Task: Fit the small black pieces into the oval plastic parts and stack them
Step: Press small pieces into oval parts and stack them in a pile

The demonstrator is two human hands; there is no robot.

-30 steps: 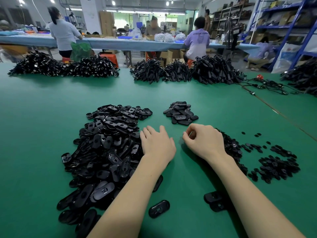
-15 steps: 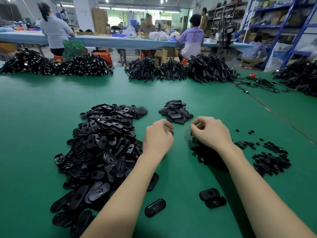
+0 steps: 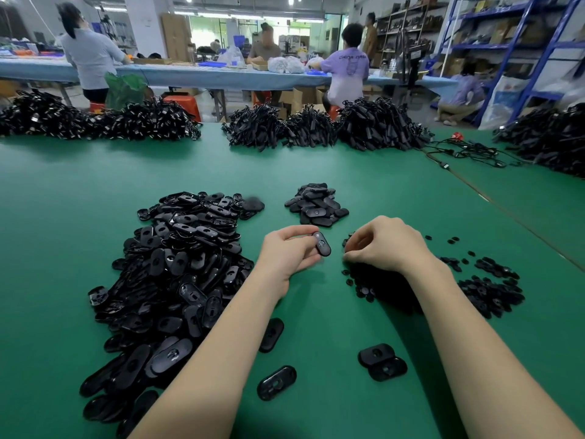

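1. No bins or trays hold the parts: they lie loose on your green felt-covered worktop (image 3: 79,198).
2. The big heap of black oval plastic parts (image 3: 177,267) spreads from mid-worktop toward the near left edge.
3. A smaller pile of black oval parts (image 3: 316,205) sits just beyond your hands, toward the far edge.
4. The scattered small black round pieces (image 3: 481,289) lie to the right, partly under your right forearm.
5. Your left hand (image 3: 286,253) has its fingers curled, pinching one black oval plastic part (image 3: 322,243) between thumb and fingertips, lifted off the worktop.
6. Your right hand (image 3: 384,243) is curled with its fingertips pressed together over the small pieces; whether it holds one I cannot tell.
7. Two overlapping oval parts (image 3: 381,362) and a single oval part (image 3: 276,382) lie near the front edge.
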